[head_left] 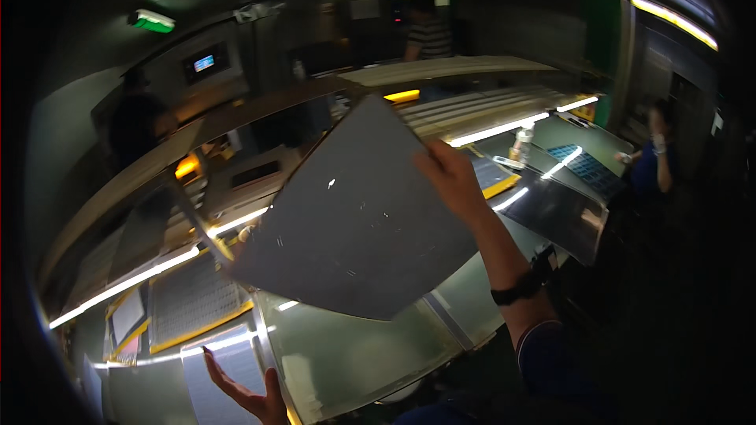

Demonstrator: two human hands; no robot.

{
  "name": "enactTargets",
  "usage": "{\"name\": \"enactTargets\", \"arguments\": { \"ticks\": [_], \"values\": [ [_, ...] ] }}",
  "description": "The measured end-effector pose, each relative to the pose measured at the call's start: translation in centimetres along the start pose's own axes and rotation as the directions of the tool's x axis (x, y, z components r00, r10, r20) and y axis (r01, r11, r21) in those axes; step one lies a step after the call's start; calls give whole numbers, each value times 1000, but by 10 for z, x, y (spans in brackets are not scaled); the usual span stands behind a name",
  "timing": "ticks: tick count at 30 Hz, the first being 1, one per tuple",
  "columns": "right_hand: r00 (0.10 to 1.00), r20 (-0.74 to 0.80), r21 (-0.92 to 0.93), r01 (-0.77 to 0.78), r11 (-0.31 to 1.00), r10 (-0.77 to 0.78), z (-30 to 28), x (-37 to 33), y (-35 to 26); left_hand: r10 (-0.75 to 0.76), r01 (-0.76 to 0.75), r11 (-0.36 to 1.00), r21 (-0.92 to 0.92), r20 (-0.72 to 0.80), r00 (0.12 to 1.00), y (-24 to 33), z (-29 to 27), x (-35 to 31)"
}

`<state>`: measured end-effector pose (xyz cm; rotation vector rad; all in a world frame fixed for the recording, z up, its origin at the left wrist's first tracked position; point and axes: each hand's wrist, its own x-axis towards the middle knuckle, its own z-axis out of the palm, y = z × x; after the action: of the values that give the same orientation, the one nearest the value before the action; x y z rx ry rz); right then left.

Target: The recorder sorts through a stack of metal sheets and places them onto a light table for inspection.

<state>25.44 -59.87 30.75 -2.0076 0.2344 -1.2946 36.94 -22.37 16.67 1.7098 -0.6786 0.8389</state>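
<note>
A large flat grey sheet (pixel 354 212) is held up at a tilt over the bench, with small bright scratches or specks on its face. My right hand (pixel 450 177) grips its upper right edge, the fingers partly hidden behind it. Lower down on the left, my left hand (pixel 246 393) is held palm up with thumb and fingers apart, touching nothing I can see. Just beyond that hand lies a pale bluish sheet (pixel 224 358) on the glass-like bench top (pixel 354 366).
Yellow-edged framed panels (pixel 197 295) lie at the left. At the right are a bottle (pixel 523 144), a dark glossy sheet (pixel 543 212) and a blue-patterned sheet (pixel 587 169). Light strips cross the bench. One person (pixel 431 31) stands at the back, another (pixel 657 153) at the right, a third (pixel 140 122) at the left.
</note>
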Motion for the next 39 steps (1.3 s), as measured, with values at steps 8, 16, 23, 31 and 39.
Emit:
{"name": "enactTargets", "arguments": {
  "ticks": [8,16,23,31,39],
  "values": [
    [523,849,-146,92,985,77,203,-27,74,-478,936,265,-231,812,336,-97,-3,-103],
    [656,735,-80,335,939,-171,234,-154,197,-625,960,241,-144,733,267,-85,8,-196],
    [555,800,-419,244,875,229,116,-269,193,-690,906,423,-38,635,349,-137,41,-206],
    [656,680,-399,-43,916,327,109,-290,201,-601,379,721,580,250,759,-117,-62,-152],
    [453,881,-55,-194,980,139,265,-260,151,-387,-120,399,909,286,877,-144,-121,-218]
  ]
}}
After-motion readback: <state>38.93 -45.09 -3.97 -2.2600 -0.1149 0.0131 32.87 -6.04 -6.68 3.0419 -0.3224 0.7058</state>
